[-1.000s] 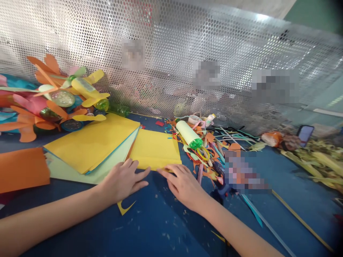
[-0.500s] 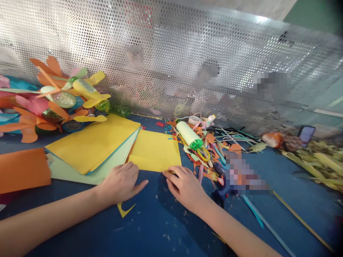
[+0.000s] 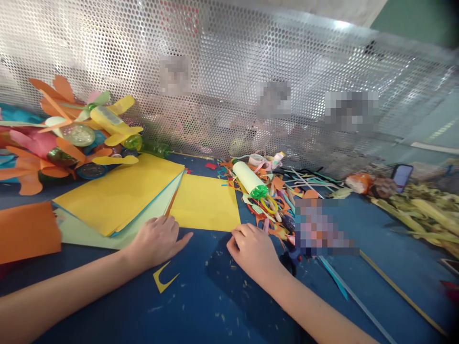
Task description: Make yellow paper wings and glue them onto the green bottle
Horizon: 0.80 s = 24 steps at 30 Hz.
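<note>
From where I stood, the yellow paper sheet (image 3: 205, 199) lay flat beyond both hands, faintly creased crosswise, its long axis unclear. By its near-left corner, the left hand (image 3: 155, 241) spread its thumb from bunched fingers; the right hand (image 3: 255, 251) curled closer at its near-right corner, any pinch indiscernible.

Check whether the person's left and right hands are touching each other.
Apart. The head view shows it: a strip of blue tabletop is visible between the outstretched thumb of the left hand and the bent fingers of the right hand.
</note>
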### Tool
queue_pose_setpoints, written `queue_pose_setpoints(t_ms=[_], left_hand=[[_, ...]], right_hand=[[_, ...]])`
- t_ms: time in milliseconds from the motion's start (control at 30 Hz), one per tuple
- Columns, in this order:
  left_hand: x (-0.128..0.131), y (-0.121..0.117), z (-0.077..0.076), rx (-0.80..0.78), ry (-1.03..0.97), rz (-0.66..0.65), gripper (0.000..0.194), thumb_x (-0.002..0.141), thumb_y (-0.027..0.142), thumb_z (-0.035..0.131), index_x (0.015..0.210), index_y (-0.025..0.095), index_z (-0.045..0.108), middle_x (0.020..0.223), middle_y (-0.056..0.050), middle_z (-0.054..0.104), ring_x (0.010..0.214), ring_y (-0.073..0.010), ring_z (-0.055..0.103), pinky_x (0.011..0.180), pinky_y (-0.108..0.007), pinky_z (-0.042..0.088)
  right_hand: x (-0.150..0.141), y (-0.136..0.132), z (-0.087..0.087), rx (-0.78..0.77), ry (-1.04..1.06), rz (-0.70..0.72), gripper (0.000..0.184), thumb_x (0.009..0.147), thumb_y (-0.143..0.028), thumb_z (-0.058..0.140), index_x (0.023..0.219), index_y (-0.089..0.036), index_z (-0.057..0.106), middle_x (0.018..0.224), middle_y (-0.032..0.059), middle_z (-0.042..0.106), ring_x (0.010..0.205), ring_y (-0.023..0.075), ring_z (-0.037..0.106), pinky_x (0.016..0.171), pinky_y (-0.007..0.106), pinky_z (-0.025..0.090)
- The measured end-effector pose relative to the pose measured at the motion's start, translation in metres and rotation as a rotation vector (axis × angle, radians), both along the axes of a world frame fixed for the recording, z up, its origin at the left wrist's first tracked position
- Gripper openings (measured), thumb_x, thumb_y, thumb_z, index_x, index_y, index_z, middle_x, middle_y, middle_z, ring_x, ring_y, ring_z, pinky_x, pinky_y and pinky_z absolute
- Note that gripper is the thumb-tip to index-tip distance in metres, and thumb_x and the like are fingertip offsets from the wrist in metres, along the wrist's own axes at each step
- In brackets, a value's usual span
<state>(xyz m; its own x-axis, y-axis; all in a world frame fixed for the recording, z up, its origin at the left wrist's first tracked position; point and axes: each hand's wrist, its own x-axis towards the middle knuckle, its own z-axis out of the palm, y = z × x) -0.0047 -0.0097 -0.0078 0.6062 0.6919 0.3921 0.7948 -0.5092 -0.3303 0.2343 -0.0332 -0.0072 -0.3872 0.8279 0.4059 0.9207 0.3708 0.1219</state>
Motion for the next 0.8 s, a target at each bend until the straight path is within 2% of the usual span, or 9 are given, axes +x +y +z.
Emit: queue_pose_setpoints(t_ms=[167, 400, 533, 600, 700, 800], left_hand=[[-0.001, 0.001, -0.001, -0.015, -0.008, -0.015, 0.048, 0.088, 0.046, 0.034, 0.06, 0.014, 0.056, 0.058, -0.007, 0.054, 0.058, -0.0208, 0.057, 0.052, -0.03, 0.041], [-0.004, 0.002, -0.002, -0.039, -0.064, -0.04, 0.041, 0.089, 0.042, 0.034, 0.067, 0.015, 0.056, 0.065, -0.006, 0.056, 0.065, -0.0194, 0.056, 0.056, -0.029, 0.042], [-0.005, 0.005, -0.005, -0.042, -0.077, -0.055, 0.039, 0.088, 0.041, 0.036, 0.067, 0.014, 0.056, 0.065, -0.006, 0.056, 0.064, -0.0192, 0.056, 0.055, -0.03, 0.044], [-0.006, 0.006, -0.007, -0.051, -0.096, -0.13, 0.036, 0.089, 0.038, 0.037, 0.073, 0.014, 0.058, 0.069, -0.006, 0.057, 0.067, -0.0194, 0.057, 0.057, -0.031, 0.046], [-0.006, 0.009, -0.008, -0.071, -0.136, -0.328, 0.027, 0.089, 0.029, 0.04, 0.091, 0.013, 0.06, 0.082, -0.008, 0.061, 0.08, -0.0205, 0.058, 0.067, -0.032, 0.049], [-0.005, 0.012, -0.008, -0.115, -0.16, -0.417, 0.025, 0.089, 0.026, 0.041, 0.1, 0.013, 0.059, 0.089, -0.009, 0.062, 0.087, -0.0211, 0.057, 0.072, -0.033, 0.05]], right_hand=[[0.001, -0.001, -0.001, 0.005, -0.094, -0.116, 0.023, 0.073, -0.013, 0.046, 0.055, -0.017, 0.06, 0.057, 0.0062, 0.059, 0.061, 0.0193, 0.056, 0.059, 0.031, 0.04], [0.005, 0.003, -0.001, 0.042, -0.104, -0.116, 0.018, 0.076, -0.015, 0.047, 0.061, -0.017, 0.057, 0.062, 0.004, 0.057, 0.061, 0.0168, 0.054, 0.059, 0.029, 0.037], [0.005, 0.005, -0.002, 0.036, -0.095, -0.143, 0.017, 0.079, -0.018, 0.046, 0.065, -0.018, 0.055, 0.064, 0.0023, 0.057, 0.062, 0.0164, 0.054, 0.067, 0.031, 0.037], [0.005, 0.005, -0.002, 0.033, -0.089, -0.149, 0.018, 0.081, -0.019, 0.046, 0.066, -0.018, 0.054, 0.065, 0.0019, 0.056, 0.064, 0.017, 0.054, 0.072, 0.034, 0.037], [0.004, 0.005, -0.002, 0.028, -0.067, -0.117, 0.018, 0.083, -0.021, 0.045, 0.068, -0.018, 0.055, 0.067, 0.0024, 0.056, 0.067, 0.0174, 0.054, 0.074, 0.034, 0.037], [0.002, 0.003, 0.001, -0.003, 0.011, 0.002, 0.013, 0.084, -0.023, 0.047, 0.085, -0.019, 0.059, 0.081, 0.0038, 0.059, 0.079, 0.0177, 0.054, 0.071, 0.03, 0.038]])
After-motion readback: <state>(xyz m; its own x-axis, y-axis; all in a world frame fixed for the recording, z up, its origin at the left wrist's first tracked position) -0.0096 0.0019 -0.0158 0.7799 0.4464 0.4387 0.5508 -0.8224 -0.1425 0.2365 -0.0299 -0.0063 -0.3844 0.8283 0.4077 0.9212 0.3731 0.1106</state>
